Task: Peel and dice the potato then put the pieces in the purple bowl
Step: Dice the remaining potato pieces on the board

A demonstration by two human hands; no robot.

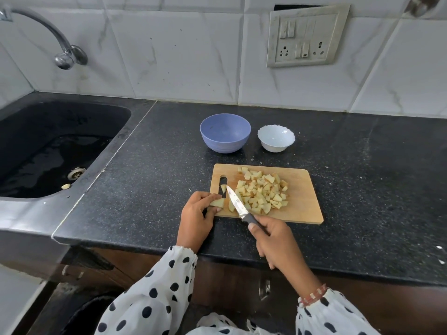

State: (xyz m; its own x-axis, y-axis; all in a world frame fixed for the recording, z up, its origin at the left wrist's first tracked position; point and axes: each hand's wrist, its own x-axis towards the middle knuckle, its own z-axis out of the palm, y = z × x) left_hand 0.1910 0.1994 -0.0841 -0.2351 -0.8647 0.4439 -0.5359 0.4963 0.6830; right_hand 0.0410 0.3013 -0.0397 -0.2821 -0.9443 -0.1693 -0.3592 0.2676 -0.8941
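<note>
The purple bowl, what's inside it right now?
Nothing shows inside the purple bowl; what shows of its inside looks bare. The potato pieces still lie on the cutting board. The near inner wall is hidden by its rim.

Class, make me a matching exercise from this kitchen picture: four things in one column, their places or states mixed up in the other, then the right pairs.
Things:
1. purple bowl
2. white bowl
3. knife
4. potato pieces

Places or states:
A. heaped on the cutting board
B. in the grip of the right hand
C. empty, behind the board's left end
D. empty, scalloped rim, nearer the wall socket

Pairs: 1-C, 2-D, 3-B, 4-A
</note>
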